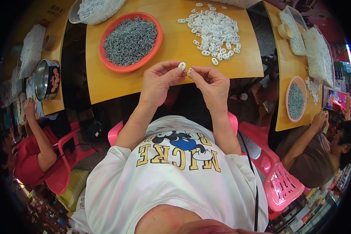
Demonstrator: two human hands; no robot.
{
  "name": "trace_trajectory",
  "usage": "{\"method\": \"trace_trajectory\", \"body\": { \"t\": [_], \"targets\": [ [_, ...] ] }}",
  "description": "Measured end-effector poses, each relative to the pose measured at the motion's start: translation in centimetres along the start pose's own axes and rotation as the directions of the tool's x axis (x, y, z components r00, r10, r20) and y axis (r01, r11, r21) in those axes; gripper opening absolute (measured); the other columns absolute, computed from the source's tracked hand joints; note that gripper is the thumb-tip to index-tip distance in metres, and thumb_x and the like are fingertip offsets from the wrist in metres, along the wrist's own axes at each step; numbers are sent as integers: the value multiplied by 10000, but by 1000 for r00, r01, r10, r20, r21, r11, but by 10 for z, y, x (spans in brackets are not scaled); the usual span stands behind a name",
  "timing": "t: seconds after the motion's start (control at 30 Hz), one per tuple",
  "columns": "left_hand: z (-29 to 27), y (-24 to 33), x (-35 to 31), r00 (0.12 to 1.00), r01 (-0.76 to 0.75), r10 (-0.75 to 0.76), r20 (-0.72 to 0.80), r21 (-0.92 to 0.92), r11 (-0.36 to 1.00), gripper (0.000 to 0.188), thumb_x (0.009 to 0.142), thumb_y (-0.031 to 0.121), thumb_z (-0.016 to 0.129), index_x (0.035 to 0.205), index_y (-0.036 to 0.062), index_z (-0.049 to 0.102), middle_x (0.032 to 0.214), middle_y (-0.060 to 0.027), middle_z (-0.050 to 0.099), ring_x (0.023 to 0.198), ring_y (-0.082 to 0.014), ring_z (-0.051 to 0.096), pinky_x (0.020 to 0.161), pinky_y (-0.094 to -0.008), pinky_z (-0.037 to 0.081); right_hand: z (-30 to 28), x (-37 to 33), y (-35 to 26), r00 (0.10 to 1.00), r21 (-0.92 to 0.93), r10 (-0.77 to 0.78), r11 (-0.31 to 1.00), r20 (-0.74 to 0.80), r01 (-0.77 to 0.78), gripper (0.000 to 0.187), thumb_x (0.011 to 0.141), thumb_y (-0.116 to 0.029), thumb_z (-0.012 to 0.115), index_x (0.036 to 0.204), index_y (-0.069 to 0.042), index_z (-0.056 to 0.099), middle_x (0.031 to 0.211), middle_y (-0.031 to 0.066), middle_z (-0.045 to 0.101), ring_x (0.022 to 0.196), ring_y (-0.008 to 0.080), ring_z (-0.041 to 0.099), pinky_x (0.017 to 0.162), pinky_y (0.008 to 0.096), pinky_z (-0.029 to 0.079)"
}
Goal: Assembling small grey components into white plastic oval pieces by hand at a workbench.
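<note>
In front of me both hands are raised over the table's near edge, fingertips almost meeting. My left hand [156, 82] pinches a white oval plastic piece with holes [182, 66] between thumb and forefinger. Close beside it, the thumb and fingers of my right hand [213, 82] are closed on a small whitish piece [190, 71], too small to make out fully. A heap of similar white oval two-hole pieces [218, 33] lies just beyond my right hand. Beyond my left hand stands an orange-red basin [159, 37] full of small grey screw-like pieces [130, 41].
The wooden table [117, 84] ends just under my wrists. A bowl of white pieces [105, 11] stands at the far left. People sit at side tables: one at left near a round tin [46, 80], one at right near a pink basin [288, 97]. Pink chairs [282, 185] stand between.
</note>
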State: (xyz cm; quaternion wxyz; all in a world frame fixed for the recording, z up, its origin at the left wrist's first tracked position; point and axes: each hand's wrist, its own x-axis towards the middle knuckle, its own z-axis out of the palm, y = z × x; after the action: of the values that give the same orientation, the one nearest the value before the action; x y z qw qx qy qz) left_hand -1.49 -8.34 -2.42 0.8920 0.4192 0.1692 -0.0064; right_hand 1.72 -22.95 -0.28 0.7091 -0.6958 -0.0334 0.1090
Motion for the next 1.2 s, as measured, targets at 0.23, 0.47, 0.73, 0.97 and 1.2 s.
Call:
{"method": "trace_trajectory", "body": {
  "t": [0.23,0.47,0.73,0.97,1.2],
  "targets": [
    [1,-3,1,1000,-18,18,-24,11,1000,200,790,23,640,980,-30,607,915,-112,645,800,-169,642,698,-270,544,1,1,3,1000,14,7,1000,-30,-6,132,783,-39,656,899,24,649,702,9,619,577,26,509,512,145,380],
    [1,-4,1,999,-28,29,-30,46,999,196,789,20,641,975,-38,611,910,-113,647,805,-161,638,702,-261,541,1,1,4,1000,20,10,1000,-25,-10,134,784,-44,657,899,23,650,697,5,616,573,25,504,507,148,376],
    [-1,-5,2,998,-44,47,-39,81,996,193,798,6,625,985,-38,612,933,-120,642,803,-156,631,712,-256,536,2,2,8,1000,25,24,999,-15,-24,130,781,-31,656,899,24,651,716,15,628,575,25,504,506,145,376],
    [-1,-7,2,1000,-29,30,-4,101,994,187,805,4,614,989,-35,613,927,-124,644,789,-158,632,705,-257,535,-1,1,7,998,64,59,996,-23,-57,135,780,-21,651,906,28,644,739,42,642,585,32,516,510,151,378],
    [-2,-5,2,999,-38,37,11,125,991,207,797,36,634,992,-33,623,893,-98,650,771,-126,627,707,-233,521,2,3,11,999,86,53,995,-13,-52,129,780,-17,650,900,30,641,756,54,648,588,35,522,513,152,378]
  ]
}}
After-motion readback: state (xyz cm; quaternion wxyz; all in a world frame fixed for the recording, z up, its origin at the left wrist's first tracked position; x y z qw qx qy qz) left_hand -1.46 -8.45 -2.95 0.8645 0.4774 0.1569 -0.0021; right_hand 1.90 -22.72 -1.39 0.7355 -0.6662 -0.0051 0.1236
